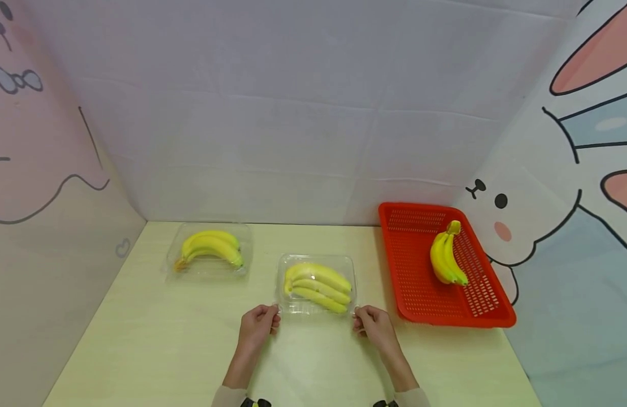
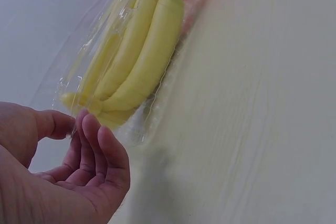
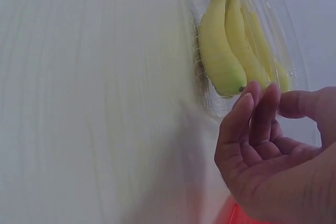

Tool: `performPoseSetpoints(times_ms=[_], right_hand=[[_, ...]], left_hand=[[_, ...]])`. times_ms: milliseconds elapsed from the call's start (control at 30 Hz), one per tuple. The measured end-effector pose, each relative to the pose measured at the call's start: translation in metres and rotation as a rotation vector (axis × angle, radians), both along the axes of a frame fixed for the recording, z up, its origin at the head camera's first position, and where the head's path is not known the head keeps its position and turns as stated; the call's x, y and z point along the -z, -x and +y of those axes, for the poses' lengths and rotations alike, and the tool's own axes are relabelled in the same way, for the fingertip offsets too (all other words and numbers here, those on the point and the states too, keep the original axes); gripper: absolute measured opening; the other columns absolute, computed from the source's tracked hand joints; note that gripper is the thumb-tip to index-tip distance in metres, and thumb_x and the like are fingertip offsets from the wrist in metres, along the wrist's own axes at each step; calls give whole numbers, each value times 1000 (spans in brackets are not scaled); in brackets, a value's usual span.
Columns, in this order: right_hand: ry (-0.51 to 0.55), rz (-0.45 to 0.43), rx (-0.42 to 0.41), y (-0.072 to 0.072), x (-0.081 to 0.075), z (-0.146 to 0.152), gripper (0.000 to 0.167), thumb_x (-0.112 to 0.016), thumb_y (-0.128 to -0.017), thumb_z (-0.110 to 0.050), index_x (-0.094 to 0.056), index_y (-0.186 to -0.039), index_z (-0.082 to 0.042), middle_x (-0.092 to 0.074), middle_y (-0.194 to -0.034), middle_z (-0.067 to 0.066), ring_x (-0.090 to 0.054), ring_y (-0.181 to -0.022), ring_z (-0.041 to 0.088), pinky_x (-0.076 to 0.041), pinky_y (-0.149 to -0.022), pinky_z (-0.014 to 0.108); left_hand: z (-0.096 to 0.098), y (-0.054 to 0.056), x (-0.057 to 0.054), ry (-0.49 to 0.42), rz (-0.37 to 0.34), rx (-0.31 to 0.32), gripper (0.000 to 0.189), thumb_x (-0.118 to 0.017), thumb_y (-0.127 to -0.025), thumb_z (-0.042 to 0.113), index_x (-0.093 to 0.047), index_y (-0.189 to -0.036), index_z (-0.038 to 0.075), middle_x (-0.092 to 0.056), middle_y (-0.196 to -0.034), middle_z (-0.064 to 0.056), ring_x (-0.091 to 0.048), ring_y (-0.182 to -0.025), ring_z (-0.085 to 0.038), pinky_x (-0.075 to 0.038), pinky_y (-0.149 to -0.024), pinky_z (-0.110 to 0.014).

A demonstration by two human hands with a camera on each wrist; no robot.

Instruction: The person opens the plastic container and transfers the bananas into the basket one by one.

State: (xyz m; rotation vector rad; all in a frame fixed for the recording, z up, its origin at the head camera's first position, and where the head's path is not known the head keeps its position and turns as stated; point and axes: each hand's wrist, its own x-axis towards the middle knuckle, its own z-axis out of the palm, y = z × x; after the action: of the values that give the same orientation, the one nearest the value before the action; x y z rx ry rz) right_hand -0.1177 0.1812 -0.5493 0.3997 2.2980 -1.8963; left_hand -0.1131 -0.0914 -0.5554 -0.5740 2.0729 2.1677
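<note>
A clear plastic clamshell box (image 1: pixel 317 259) sits mid-table, with a bunch of yellow bananas (image 1: pixel 318 284) inside it. At its near left corner my left hand (image 1: pixel 259 325) pinches the rim between thumb and fingertips. My right hand (image 1: pixel 375 326) pinches the near right corner in the same way. Through the clear plastic, the left wrist view shows the bananas (image 2: pixel 142 51) lying side by side. In the right wrist view the banana tips (image 3: pixel 231 77) lie close to my right fingertips.
Back left on the table is a second clear box (image 1: pixel 247 237) holding another bunch of bananas (image 1: pixel 210 247). To the right stands a red plastic basket (image 1: pixel 410 282) with a small banana bunch (image 1: pixel 445 254) in it. A white cloth wall (image 1: pixel 293 141) borders the table's back.
</note>
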Motion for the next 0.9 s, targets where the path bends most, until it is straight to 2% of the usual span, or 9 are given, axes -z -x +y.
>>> performPoseSetpoints(times_ms=[300, 900], right_hand=[[-13, -6, 4, -4, 0, 1, 25, -58, -101, -10, -67, -89, 10, -62, -70, 6, -59, -66, 15, -54, -58, 24], [-7, -38, 23, -13, -3, -1, 22, -59, -100, -9, -69, -89, 8, -62, -70, 6, -59, -66, 16, -54, -59, 25]], left_hand=[[0, -4, 4, 18, -22, 19, 24, -63, -101, 13, -66, -92, -9, -67, -73, -4, -61, -65, -11, -54, -57, -24], [0, -12, 4, 9, -35, 5, 23, -62, -101, 12, -66, -91, -8, -65, -70, -1, -60, -63, -10, -53, -56, -22]])
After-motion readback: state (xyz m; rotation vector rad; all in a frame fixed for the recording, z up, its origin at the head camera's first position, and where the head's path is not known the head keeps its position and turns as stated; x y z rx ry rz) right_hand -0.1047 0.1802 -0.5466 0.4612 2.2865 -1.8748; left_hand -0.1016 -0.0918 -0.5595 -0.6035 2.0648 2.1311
